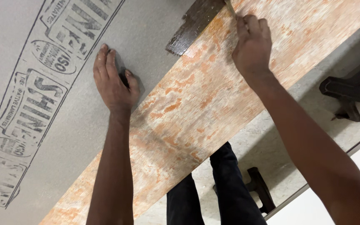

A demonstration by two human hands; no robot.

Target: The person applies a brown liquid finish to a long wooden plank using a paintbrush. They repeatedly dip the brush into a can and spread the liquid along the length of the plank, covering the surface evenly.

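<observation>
1. Looking down, we see our left hand (114,81) spread flat, palm down, on a grey sheet (63,125) that bears dark printed stamps; this sheet lies over the left part of the surface.
2. Our right hand (253,43) is closed, its fingers pinching the thin handle of a tool (230,6) at the top edge; the tool's working end is out of view.
3. An orange-and-white mottled board (205,96) runs diagonally beside the grey sheet, under the right hand.
4. A dark brown patch (192,27) lies on the board, just left of the right hand.
5. Below the board we see dark trousers (221,183) and a pale floor (271,137).
</observation>
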